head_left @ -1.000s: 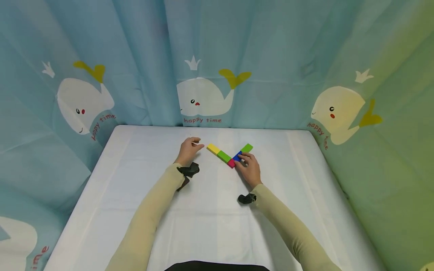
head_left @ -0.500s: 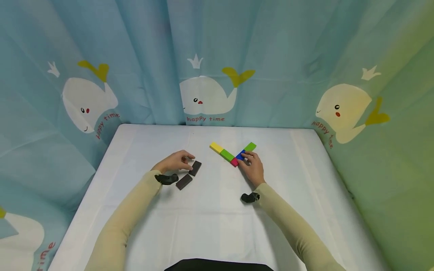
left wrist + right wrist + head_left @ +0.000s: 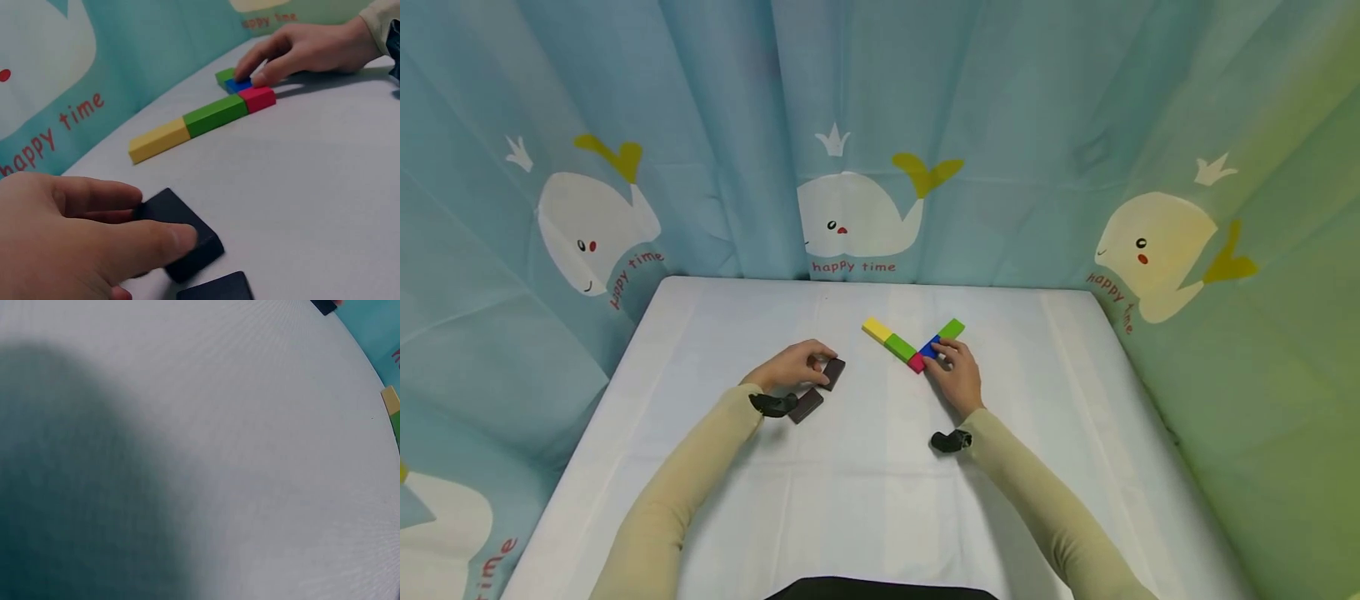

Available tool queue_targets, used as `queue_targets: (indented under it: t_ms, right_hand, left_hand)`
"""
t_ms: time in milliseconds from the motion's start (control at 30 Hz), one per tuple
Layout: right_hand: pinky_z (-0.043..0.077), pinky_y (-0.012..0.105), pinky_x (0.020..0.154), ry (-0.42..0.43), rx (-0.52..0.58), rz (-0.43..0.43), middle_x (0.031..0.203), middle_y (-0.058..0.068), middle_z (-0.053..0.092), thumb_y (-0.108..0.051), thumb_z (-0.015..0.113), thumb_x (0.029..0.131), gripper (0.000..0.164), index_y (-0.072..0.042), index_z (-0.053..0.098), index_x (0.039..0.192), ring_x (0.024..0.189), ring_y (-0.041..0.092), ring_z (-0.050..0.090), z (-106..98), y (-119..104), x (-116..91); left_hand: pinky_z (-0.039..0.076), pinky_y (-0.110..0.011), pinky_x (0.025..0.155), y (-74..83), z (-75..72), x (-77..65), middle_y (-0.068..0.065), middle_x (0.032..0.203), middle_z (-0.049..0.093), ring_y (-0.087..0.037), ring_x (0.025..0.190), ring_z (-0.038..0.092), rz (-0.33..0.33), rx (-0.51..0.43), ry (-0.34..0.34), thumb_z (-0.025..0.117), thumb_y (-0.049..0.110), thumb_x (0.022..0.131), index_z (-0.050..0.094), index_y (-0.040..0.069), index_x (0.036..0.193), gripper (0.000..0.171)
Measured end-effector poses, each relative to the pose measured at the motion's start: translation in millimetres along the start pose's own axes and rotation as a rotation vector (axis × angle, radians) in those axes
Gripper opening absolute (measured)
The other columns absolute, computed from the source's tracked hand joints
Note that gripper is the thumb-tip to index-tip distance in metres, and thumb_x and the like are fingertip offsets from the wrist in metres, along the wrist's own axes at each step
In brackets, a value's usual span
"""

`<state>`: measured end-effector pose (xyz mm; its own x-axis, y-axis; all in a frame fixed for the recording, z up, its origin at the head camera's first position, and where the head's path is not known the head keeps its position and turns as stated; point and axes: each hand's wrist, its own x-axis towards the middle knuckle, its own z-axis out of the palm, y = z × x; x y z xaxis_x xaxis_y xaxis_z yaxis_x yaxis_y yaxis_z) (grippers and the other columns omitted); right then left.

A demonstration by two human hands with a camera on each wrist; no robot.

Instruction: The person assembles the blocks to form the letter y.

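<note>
With thumb and fingers, my left hand pinches a dark rectangular block, left of the coloured blocks. A second dark block lies on the table just nearer to me, partly cut off in the left wrist view. My right hand holds the blue block between fingers and thumb, the thumb beside the red block. The coloured blocks form a V: yellow block, green block and red along the left arm, blue and another green block along the right.
A white cloth covers the table. Behind it and at its sides hangs a blue-green curtain with printed whales. Each wrist wears a black strap, such as the wrist strap on the right.
My left hand has come back from near the yellow block, toward me and leftward, to the dark blocks and taken hold of the farther one. My right hand has stayed at the blue block.
</note>
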<state>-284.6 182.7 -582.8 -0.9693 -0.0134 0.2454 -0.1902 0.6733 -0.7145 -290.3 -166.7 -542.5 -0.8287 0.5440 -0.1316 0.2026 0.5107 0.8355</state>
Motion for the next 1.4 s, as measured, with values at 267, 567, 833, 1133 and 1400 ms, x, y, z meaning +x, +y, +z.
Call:
queue_targets:
  t_ms: [267, 567, 833, 1133, 1400]
  right_hand:
    - [0.046, 0.045, 0.086, 0.023, 0.001, -0.056, 0.134, 0.015, 0.053, -0.022, 0.072, 0.091, 0.040, 0.001, 0.066, 0.123, 0.101, 0.030, 0.056, 0.8, 1.1, -2.0]
    - [0.046, 0.045, 0.087, 0.024, 0.005, -0.042, 0.134, 0.015, 0.053, -0.023, 0.071, 0.090, 0.041, 0.001, 0.066, 0.123, 0.101, 0.030, 0.056, -0.7, 0.6, -4.0]
    - [0.046, 0.046, 0.088, 0.015, 0.016, -0.031, 0.134, 0.016, 0.053, -0.024, 0.071, 0.091, 0.041, 0.000, 0.066, 0.124, 0.103, 0.031, 0.057, -1.2, -0.9, -5.1]
    - [0.045, 0.045, 0.088, 0.022, 0.008, -0.029, 0.134, 0.015, 0.053, -0.023, 0.071, 0.091, 0.041, 0.000, 0.066, 0.124, 0.103, 0.031, 0.057, -0.8, -2.1, -3.3]
    - [0.046, 0.046, 0.087, 0.026, 0.013, -0.033, 0.134, 0.016, 0.053, -0.023, 0.072, 0.090, 0.041, 0.000, 0.066, 0.124, 0.103, 0.031, 0.057, -0.3, -1.5, -3.1]
  left_hand:
    - [0.047, -0.030, 0.071, 2.7, 5.4, 6.5, -0.007, 0.102, 0.061, -0.016, 0.082, 0.057, -0.034, 0.038, 0.016, 0.073, 0.015, 0.089, 0.055, 0.007, 0.135, 0.051]
    - [0.046, -0.029, 0.067, 8.5, 6.2, 10.4, -0.009, 0.095, 0.059, -0.019, 0.081, 0.053, -0.062, -0.027, -0.070, 0.078, 0.009, 0.082, 0.048, 0.007, 0.142, 0.067]
    - [0.046, -0.030, 0.076, 7.1, 14.2, 18.1, -0.005, 0.096, 0.061, -0.016, 0.083, 0.054, -0.005, 0.084, -0.033, 0.079, 0.010, 0.082, 0.052, 0.006, 0.139, 0.063]
    - [0.046, -0.031, 0.076, 19.6, 20.8, 26.1, -0.002, 0.094, 0.063, -0.015, 0.083, 0.056, -0.043, 0.064, -0.032, 0.078, 0.021, 0.085, 0.056, 0.012, 0.137, 0.058]
    - [0.048, -0.032, 0.082, 42.4, 31.5, 39.3, -0.003, 0.106, 0.061, -0.017, 0.097, 0.057, -0.052, 0.023, -0.164, 0.077, 0.020, 0.085, 0.055, 0.019, 0.137, 0.056]
